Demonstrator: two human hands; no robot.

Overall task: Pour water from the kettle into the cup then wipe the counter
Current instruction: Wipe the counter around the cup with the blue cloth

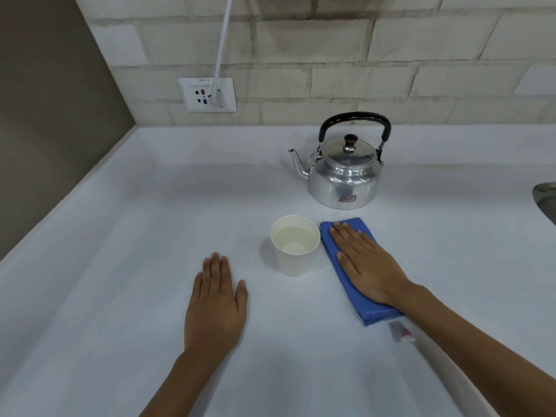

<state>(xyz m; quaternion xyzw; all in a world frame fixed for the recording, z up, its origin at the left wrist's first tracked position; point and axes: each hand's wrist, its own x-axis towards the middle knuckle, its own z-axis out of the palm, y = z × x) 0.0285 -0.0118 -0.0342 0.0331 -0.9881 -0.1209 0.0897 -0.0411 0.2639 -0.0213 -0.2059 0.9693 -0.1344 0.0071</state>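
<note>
both hands flat: right hand [365, 263] on cloth [355, 293], left hand [215, 299] beside cup [294, 249].

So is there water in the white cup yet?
Yes. The cup stands upright and clear water shows inside, reaching most of the way up, with the bottom visible through it.

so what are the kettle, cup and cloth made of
Kettle: polished metal, probably aluminium or steel, since it mirrors the light; the handle looks like black plastic. Cup: white and matte with a thin rolled rim, likely paper. Cloth: blue woven fabric, folded, soft-edged, maybe cotton or microfibre.
</note>
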